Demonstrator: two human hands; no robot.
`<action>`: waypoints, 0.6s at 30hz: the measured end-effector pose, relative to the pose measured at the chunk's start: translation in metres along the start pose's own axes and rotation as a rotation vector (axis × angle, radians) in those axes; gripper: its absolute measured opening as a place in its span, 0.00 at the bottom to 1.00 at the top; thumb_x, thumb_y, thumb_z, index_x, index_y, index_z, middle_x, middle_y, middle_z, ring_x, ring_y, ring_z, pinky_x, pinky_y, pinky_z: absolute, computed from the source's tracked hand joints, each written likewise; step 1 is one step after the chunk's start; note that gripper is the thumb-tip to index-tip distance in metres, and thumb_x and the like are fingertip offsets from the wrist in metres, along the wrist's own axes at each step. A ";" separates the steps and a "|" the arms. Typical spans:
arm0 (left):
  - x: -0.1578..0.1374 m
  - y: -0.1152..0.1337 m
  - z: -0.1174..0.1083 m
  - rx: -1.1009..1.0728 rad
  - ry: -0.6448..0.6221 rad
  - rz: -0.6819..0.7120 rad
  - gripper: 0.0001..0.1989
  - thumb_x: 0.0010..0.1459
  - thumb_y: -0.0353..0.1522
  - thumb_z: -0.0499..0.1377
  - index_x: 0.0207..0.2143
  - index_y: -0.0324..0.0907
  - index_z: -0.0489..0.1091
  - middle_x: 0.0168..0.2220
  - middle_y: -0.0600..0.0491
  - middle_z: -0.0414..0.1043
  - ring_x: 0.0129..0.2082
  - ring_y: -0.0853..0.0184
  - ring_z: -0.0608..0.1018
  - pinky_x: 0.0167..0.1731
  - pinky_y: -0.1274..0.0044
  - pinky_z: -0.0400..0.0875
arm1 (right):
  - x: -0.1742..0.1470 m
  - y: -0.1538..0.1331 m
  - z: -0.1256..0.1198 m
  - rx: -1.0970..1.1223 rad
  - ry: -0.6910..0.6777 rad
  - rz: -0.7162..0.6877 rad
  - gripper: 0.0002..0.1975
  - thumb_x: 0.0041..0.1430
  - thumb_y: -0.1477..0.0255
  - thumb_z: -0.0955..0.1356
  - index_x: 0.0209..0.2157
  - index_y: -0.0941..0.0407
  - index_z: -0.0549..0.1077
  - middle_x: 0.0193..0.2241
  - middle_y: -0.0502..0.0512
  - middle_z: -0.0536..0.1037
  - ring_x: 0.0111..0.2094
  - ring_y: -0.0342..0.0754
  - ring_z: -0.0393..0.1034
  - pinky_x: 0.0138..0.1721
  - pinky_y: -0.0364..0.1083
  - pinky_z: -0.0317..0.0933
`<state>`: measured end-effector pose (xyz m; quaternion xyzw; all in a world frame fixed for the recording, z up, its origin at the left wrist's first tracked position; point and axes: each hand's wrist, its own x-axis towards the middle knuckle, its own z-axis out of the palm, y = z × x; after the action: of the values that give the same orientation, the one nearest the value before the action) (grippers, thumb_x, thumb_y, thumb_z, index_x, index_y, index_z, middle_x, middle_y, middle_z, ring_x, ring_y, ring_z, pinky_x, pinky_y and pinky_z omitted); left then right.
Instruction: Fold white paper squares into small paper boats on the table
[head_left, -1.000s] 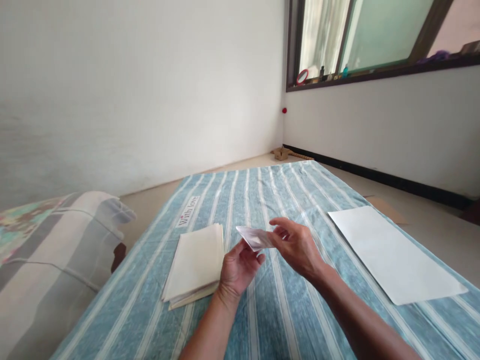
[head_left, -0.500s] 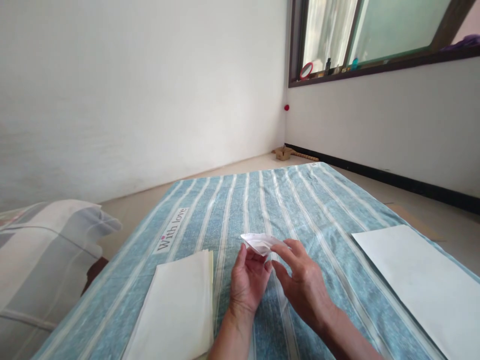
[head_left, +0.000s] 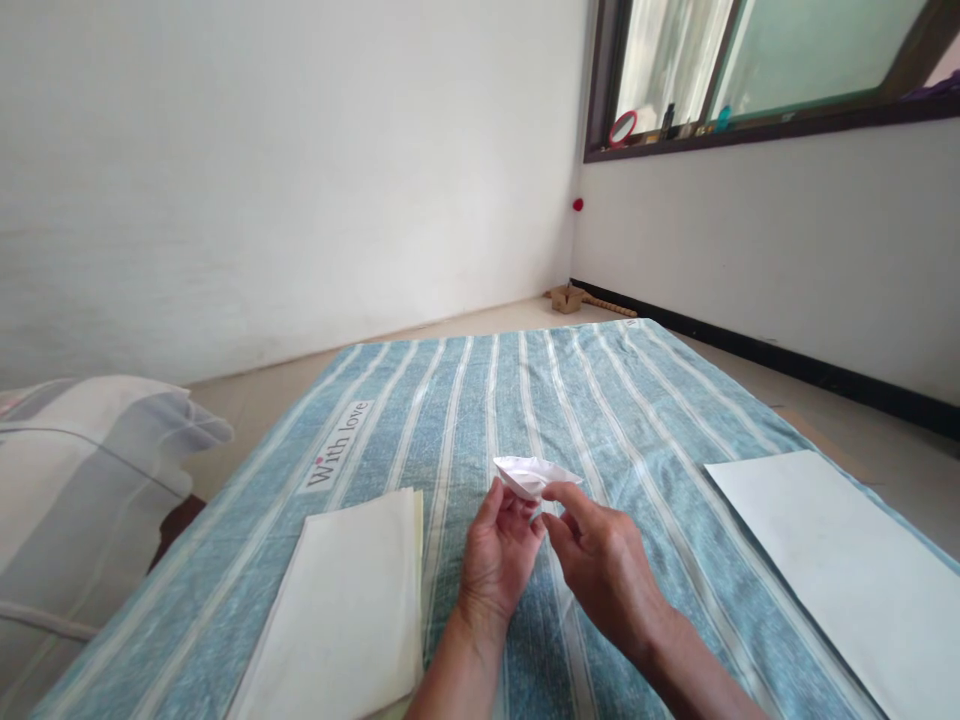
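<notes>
A small white folded paper boat (head_left: pixel 531 474), pointed at both ends, is held up above the striped cloth. My left hand (head_left: pixel 496 545) grips it from below and the left, palm turned up, thumb against its near side. My right hand (head_left: pixel 600 545) reaches in from the right, with its index finger touching the boat's near side and the thumb bent just below. The boat's underside is partly hidden by my fingers.
A blue and white striped cloth (head_left: pixel 397 420) covers the table. A stack of white paper (head_left: pixel 337 600) lies at the left, and a large white sheet (head_left: pixel 832 560) at the right. Draped fabric (head_left: pixel 90 500) stands off the left edge; a small cardboard box (head_left: pixel 566 299) sits on the floor beyond.
My right index finger has drawn down from over the boat's right end to its near side, leaving that end exposed. The view has shifted slightly; my left hand keeps its grip.
</notes>
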<state>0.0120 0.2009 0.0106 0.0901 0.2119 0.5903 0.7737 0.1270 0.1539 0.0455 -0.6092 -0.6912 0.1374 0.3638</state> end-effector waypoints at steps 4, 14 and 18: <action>0.001 -0.002 0.000 0.008 0.002 -0.007 0.05 0.51 0.30 0.67 0.28 0.37 0.76 0.26 0.54 0.78 0.26 0.71 0.77 0.28 0.81 0.70 | 0.003 0.001 -0.001 -0.003 -0.037 -0.032 0.14 0.59 0.76 0.62 0.44 0.52 0.73 0.21 0.48 0.75 0.20 0.43 0.68 0.25 0.40 0.55; 0.000 -0.004 -0.003 0.027 -0.006 -0.054 0.07 0.52 0.33 0.66 0.29 0.37 0.76 0.29 0.51 0.79 0.29 0.69 0.79 0.33 0.78 0.72 | 0.008 0.004 0.001 -0.177 -0.086 -0.046 0.11 0.63 0.72 0.61 0.35 0.53 0.75 0.25 0.52 0.80 0.25 0.47 0.74 0.25 0.41 0.52; -0.002 -0.004 -0.003 0.053 -0.063 -0.086 0.15 0.51 0.40 0.66 0.30 0.35 0.77 0.31 0.49 0.80 0.32 0.66 0.79 0.36 0.76 0.72 | 0.009 0.002 -0.001 -0.050 -0.135 -0.005 0.13 0.65 0.72 0.60 0.33 0.53 0.75 0.25 0.51 0.79 0.27 0.46 0.74 0.27 0.40 0.54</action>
<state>0.0137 0.1974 0.0072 0.1201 0.2067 0.5475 0.8020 0.1289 0.1623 0.0476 -0.6059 -0.7187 0.1597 0.3014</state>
